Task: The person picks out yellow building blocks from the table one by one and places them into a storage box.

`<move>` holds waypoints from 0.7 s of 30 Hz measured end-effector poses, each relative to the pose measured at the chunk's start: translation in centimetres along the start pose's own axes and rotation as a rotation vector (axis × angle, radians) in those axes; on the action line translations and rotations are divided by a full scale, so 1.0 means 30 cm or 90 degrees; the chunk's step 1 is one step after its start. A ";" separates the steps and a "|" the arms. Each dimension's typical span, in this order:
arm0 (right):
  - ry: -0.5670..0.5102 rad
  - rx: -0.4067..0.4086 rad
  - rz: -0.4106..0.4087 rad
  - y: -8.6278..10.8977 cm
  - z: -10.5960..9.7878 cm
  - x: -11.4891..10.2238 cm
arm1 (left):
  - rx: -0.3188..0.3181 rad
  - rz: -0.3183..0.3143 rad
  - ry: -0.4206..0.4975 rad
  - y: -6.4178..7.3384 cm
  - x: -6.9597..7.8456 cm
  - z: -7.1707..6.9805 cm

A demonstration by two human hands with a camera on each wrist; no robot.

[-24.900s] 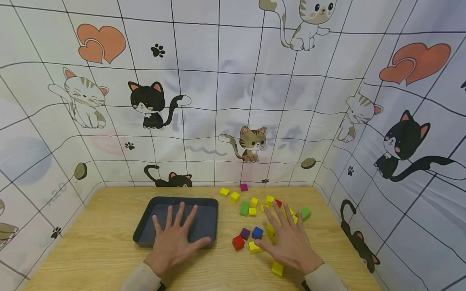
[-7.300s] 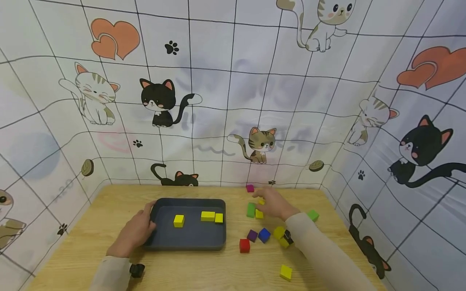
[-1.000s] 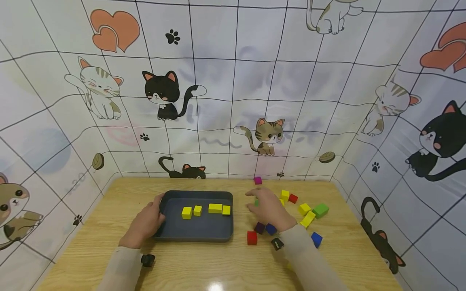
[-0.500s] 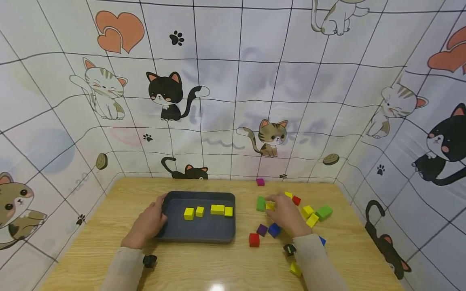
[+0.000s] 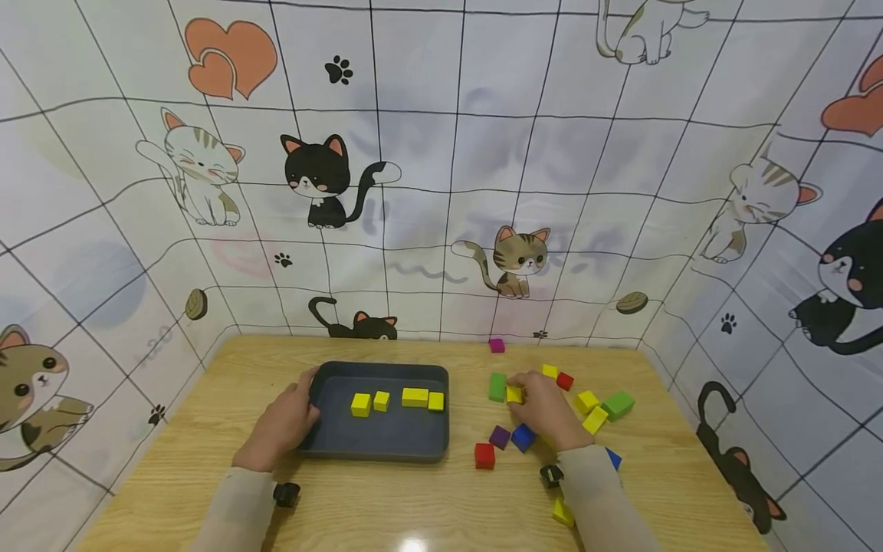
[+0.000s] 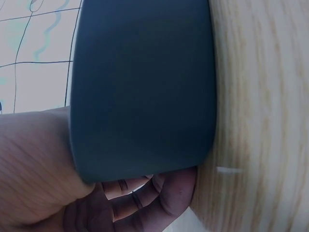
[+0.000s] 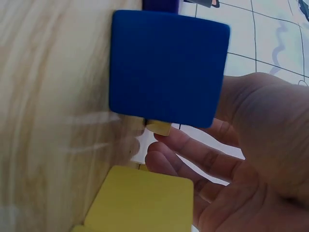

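Observation:
My left hand grips the left side of a dark grey tray; in the left wrist view the fingers curl at the tray's end. Inside the tray sit several yellow blocks, among them a larger one and a long one. My right hand pinches a small yellow block beside a green block. In the right wrist view, a fingertip meets this yellow block, and a blue block partly covers the view of it.
Near the right hand lie a red cube, a purple cube and a blue cube. Farther right are yellow blocks, a green block and a small red block. A magenta block lies by the printed cloth wall.
From above the table, the right hand has moved right and taken hold of the small yellow block. Compared with 7.3 s ago, the tray holds another yellow block. The left hand keeps its grip.

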State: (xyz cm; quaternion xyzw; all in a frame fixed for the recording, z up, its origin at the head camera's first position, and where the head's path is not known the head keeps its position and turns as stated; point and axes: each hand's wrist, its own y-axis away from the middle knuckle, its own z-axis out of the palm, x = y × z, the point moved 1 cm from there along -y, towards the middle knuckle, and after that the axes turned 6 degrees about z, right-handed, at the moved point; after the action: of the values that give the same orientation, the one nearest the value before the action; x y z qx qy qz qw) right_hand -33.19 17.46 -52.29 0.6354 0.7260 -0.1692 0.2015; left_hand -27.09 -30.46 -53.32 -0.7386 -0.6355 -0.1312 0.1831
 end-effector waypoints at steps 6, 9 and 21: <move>-0.011 0.004 0.009 -0.003 0.007 0.012 | -0.001 -0.003 0.001 0.000 0.004 0.000; -0.015 0.005 0.006 -0.005 0.007 0.011 | -0.002 -0.006 0.004 0.002 0.010 -0.007; -0.002 0.012 0.006 -0.001 0.007 0.012 | 0.001 0.000 0.005 0.007 0.014 -0.008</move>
State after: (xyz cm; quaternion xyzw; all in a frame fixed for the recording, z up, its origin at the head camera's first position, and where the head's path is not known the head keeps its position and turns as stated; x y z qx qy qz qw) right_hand -33.24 17.65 -52.65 0.6404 0.7211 -0.1758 0.1975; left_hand -26.82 -30.23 -52.94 -0.7378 -0.6350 -0.1333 0.1863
